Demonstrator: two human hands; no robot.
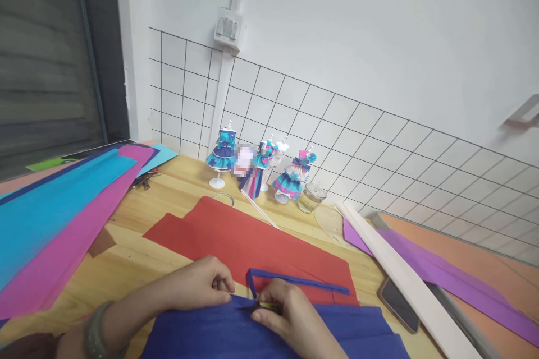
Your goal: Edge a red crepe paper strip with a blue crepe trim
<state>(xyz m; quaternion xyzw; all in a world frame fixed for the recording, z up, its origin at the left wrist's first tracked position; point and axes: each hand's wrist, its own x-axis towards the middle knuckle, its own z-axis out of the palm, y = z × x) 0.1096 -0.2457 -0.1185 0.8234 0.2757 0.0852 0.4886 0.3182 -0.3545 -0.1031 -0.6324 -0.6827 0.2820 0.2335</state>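
Note:
A sheet of dark blue crepe paper [193, 328] lies nearest me. At its far edge my left hand [210, 286] is closed, thumb and fingertips pressed on the paper. My right hand [290, 314] grips a yellow and black cutter knife [269, 306], its dark blade pointing left over the blue sheet. Just past that hand, a narrow folded blue paper strip [303, 280] rises from the sheet's edge and runs right. Beneath the strip is a sheet of red paper [236, 235]. The fingers hide part of the knife.
Turquoise [71, 185] and magenta paper [80, 252] lie left. Small dress stands [221, 151] and a glass jar [311, 199] line the back by a wire grid [337, 118]. At right are a phone [400, 303], a pale paper strip [404, 280] and purple paper [455, 280].

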